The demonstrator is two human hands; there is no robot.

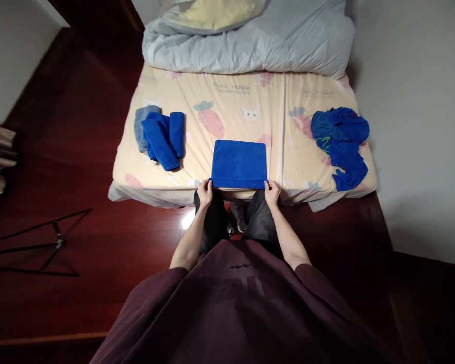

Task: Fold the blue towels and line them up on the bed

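Observation:
A blue cloth [239,159] lies flat on the bed at its front edge, with a narrow strip folded over along the side nearest me. My left hand [205,193] pinches the near left corner of this cloth between thumb and fingers. At the near right corner, my right hand [272,192] pinches it the same way. To the left lie rolled blue cloths [163,141], partly on top of a grey-blue cloth [139,129]. A crumpled heap of blue cloths [341,131] sits on the right, with a bit of green in it.
The bed [235,101] has a pale yellow printed sheet. A bunched light-grey quilt [250,48] and a yellow pillow [216,14] cover its far end. A black tripod [58,242] stands on the dark red floor at left. A wall [413,126] runs along the right.

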